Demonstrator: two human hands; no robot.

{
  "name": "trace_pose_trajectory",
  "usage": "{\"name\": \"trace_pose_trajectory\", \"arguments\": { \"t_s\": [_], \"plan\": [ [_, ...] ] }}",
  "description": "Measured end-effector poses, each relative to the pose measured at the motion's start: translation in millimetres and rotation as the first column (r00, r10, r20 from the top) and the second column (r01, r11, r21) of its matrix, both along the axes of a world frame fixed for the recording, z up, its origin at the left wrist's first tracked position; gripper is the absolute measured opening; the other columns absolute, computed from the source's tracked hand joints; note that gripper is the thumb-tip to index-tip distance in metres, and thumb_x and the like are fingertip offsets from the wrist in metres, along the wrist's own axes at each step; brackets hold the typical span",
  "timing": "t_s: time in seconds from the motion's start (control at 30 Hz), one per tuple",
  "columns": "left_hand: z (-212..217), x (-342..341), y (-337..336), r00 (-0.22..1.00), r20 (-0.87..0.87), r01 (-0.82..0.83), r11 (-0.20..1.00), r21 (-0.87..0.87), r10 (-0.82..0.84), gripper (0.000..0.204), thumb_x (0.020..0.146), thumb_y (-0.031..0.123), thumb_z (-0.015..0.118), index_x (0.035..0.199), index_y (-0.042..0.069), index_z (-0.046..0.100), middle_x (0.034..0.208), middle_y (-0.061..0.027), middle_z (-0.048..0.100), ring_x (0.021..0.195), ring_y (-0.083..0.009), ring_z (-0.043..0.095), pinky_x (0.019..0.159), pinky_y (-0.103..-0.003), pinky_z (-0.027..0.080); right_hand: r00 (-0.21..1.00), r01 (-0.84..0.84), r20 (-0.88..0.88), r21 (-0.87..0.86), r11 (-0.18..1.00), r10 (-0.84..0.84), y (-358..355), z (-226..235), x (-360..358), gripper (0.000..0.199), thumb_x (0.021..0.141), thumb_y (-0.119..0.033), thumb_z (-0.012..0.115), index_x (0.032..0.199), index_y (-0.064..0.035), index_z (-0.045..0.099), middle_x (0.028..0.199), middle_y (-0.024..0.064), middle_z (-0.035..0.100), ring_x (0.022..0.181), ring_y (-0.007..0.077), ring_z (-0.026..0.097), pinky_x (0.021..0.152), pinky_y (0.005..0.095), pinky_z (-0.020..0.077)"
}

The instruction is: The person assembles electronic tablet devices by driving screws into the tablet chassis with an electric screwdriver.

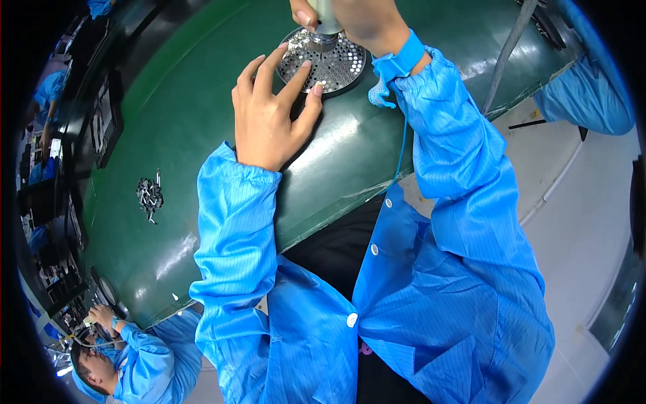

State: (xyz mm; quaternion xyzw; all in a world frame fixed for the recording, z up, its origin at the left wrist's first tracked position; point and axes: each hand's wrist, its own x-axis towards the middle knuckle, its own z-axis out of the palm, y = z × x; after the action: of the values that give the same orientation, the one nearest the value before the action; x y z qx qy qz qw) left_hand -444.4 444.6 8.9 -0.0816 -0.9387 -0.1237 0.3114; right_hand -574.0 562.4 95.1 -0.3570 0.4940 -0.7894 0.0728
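Green covers the worktable I look down on through the head camera, and the round plate sits on it near the upper edge of my view; I take that plate as my landmark. Its surface is crowded with small bright silvery spots, and from my remote seat I cannot tell whether they are holes or loose pieces.

I have 2 hands at work here. The left hand reaches in from the near left of the plate, its fingers fanned wide, the index finger and thumb out over the surface with a clear gap between them. I see nothing gripped there, and I cannot tell whether those 2 tips press down. The right hand, beyond the plate's far right rim, has its fingers wrapped around a pale tool, whose metal collar stands above the plate's far half. Whether its tip makes contact, I cannot tell.

As for progress, I judge the work to be under way: the tool is in hand and over the plate. I find no clear mark separating finished spots from unfinished ones, so I cannot count what is left. Well apart, to the near left of the plate, a heap of small dark and silvery parts lies with neither hand on it; if those belong to this job, I reckon that portion remains undone.
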Motion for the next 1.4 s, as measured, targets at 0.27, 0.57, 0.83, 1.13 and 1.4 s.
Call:
{"name": "trace_pose_trajectory", "arguments": {
  "t_s": [0.27,0.57,0.83,1.13,1.4],
  "plan": [
    [3,0,0,0.999,0.030,-0.012,0.998,0.060,0.011,0.039,0.082,0.029,0.074,0.116,0.009,0.072,0.134,-0.0104,0.057,0.120,-0.0336,0.051,0.100,-0.045,0.041,0.999,-0.007,-0.050,-0.012,1.000,0.007,1,-2,-3,0.018,0.089,-0.009,0.064,0.080,0.0059,0.070,0.062,0.0073,0.065,0.042,0.0117,0.056,0.038,0.0254,0.0411],
    [1,-1,-2,0.999,0.033,-0.012,0.998,0.054,0.010,0.037,0.081,0.029,0.074,0.112,0.009,0.074,0.133,-0.0106,0.058,0.121,-0.0349,0.050,0.100,-0.047,0.040,0.999,-0.005,-0.039,-0.034,0.999,0.004,-2,-3,-4,0.018,0.089,-0.008,0.063,0.081,0.0061,0.070,0.062,0.0072,0.065,0.042,0.0116,0.056,0.038,0.0255,0.0409],
    [3,-1,1,1.000,0.004,-0.019,1.000,-0.009,0.019,0.033,0.082,0.029,0.075,0.108,0.010,0.075,0.134,-0.0104,0.057,0.122,-0.0375,0.049,0.100,-0.048,0.041,0.999,-0.016,-0.042,-0.020,1.000,0.015,-1,-3,-5,0.018,0.090,-0.009,0.063,0.080,0.0052,0.070,0.062,0.0067,0.065,0.042,0.0114,0.056,0.038,0.0253,0.0406],
    [3,4,1,1.000,-0.003,0.000,0.999,0.047,0.000,0.037,0.081,0.028,0.076,0.112,0.008,0.073,0.133,-0.0123,0.056,0.121,-0.0360,0.049,0.099,-0.047,0.041,0.998,-0.011,-0.059,-0.005,1.000,0.011,-1,-8,-1,0.018,0.090,-0.009,0.063,0.081,0.0043,0.071,0.061,0.0066,0.065,0.042,0.0113,0.056,0.038,0.0253,0.0402],
    [8,-2,-4,1.000,0.002,-0.026,0.999,0.028,0.026,0.041,0.081,0.030,0.076,0.116,0.009,0.070,0.132,-0.0136,0.056,0.121,-0.0350,0.050,0.101,-0.046,0.041,0.997,-0.029,-0.069,0.032,0.999,0.032,-3,-2,-9,0.016,0.089,-0.008,0.062,0.084,0.0060,0.068,0.066,0.0093,0.066,0.043,0.0123,0.055,0.039,0.0262,0.0414]
  ]
}}
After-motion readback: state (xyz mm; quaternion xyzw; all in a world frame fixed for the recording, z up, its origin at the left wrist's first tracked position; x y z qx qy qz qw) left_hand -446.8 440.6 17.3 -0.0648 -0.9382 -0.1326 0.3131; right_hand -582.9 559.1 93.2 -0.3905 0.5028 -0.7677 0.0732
